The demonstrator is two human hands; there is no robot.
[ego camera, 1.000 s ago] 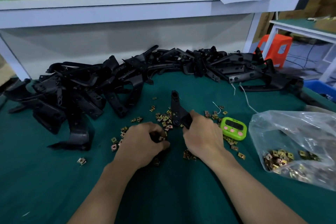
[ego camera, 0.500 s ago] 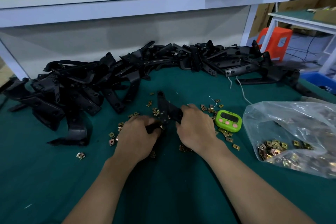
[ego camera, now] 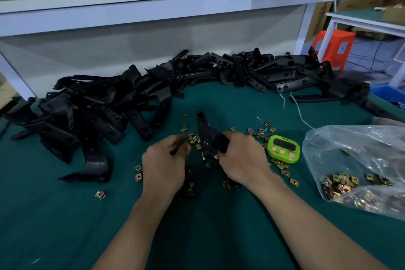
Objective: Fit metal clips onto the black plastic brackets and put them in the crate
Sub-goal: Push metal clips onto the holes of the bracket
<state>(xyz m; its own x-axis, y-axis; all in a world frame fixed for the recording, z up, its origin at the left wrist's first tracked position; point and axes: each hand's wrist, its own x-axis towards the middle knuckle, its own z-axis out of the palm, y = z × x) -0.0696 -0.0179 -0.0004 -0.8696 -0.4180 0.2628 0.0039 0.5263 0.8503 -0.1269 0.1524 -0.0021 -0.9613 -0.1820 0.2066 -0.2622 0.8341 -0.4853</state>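
Grips a black bracket [ego camera: 205,136] in the right hand [ego camera: 241,160], above loose metal clips [ego camera: 279,164] strewn on the green mat [ego camera: 65,226]. Curls the left hand [ego camera: 164,164] beside it, blurred, contents unclear. Behind, heaped brackets [ego camera: 98,112] under a white shelf [ego camera: 153,6]; clip bag [ego camera: 361,171] and green timer [ego camera: 282,149] at right.

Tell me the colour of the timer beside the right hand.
Bright lime green with pink buttons; the timer shows clearly in the head view.

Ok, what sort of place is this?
Most likely a small factory assembly bench: a heap of black brackets along the green table, loose metal clips and a bag of more, and a green timer. The right hand grips one bracket.
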